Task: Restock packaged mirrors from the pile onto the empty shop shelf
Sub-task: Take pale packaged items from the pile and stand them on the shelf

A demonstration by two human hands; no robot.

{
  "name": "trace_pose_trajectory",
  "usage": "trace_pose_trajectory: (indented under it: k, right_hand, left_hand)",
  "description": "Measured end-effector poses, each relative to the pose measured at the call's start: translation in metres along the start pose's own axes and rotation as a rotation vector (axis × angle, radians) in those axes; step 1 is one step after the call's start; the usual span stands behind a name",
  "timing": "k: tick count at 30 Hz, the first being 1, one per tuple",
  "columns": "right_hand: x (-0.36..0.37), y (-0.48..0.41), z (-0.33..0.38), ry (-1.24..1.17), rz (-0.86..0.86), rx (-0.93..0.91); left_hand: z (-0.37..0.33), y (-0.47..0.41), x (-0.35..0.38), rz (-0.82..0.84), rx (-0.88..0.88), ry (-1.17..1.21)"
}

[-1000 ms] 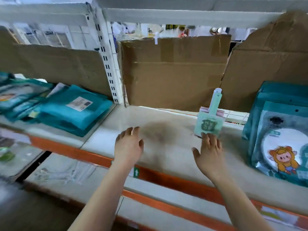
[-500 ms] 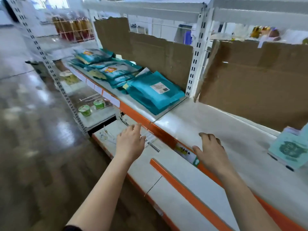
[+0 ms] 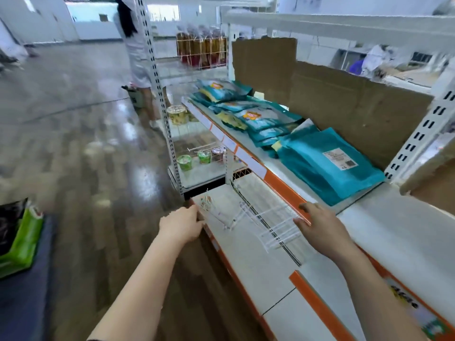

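Note:
A pile of teal packaged mirrors (image 3: 327, 163) lies on the shelf bay to my left, with more teal packs (image 3: 256, 116) spread further along it. The bare white shelf (image 3: 398, 232) with an orange front edge runs at the right. My left hand (image 3: 182, 223) hovers at the corner of the lower shelf, fingers loosely curled, holding nothing. My right hand (image 3: 320, 227) is by the orange edge below the teal pile, relaxed and empty.
White wire hooks (image 3: 261, 217) lie on the lower shelf (image 3: 248, 257). Brown cardboard (image 3: 344, 104) backs the shelves. Cups (image 3: 194, 158) sit on a wire rack. A person (image 3: 138, 55) stands in the aisle. A green bag (image 3: 22, 239) rests on the floor at left.
My view has swung left, away from the empty shelf toward the bay with the teal pile. Both hands have drawn back from the shelf surface to its front edge, still empty.

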State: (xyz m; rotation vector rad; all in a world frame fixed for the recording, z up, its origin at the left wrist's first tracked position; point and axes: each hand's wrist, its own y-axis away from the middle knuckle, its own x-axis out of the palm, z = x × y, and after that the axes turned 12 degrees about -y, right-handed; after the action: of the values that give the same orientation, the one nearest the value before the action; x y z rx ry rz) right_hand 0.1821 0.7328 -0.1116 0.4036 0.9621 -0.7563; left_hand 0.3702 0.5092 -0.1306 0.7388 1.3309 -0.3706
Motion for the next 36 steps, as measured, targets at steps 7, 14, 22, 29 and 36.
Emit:
trace_pose_trajectory:
  k: [7, 14, 22, 29, 36]
  right_hand:
    - [0.032, -0.062, 0.043, 0.019, 0.066, -0.093]
    - [0.054, -0.146, 0.078, -0.008, 0.111, -0.188]
    - [0.063, -0.256, 0.126, -0.041, 0.115, -0.311]
    - [0.082, -0.329, 0.154, 0.003, 0.163, -0.333]
    - [0.110, -0.392, 0.186, 0.052, 0.096, -0.266]
  left_hand:
    - [0.057, -0.037, 0.004, 0.081, -0.086, 0.032]
    - [0.074, -0.094, -0.010, 0.060, -0.135, 0.056]
    - [0.081, -0.180, -0.054, -0.082, -0.149, 0.095]
    - [0.102, -0.246, -0.073, -0.163, -0.112, 0.114]
    - [0.140, -0.323, -0.095, -0.229, 0.028, 0.082]
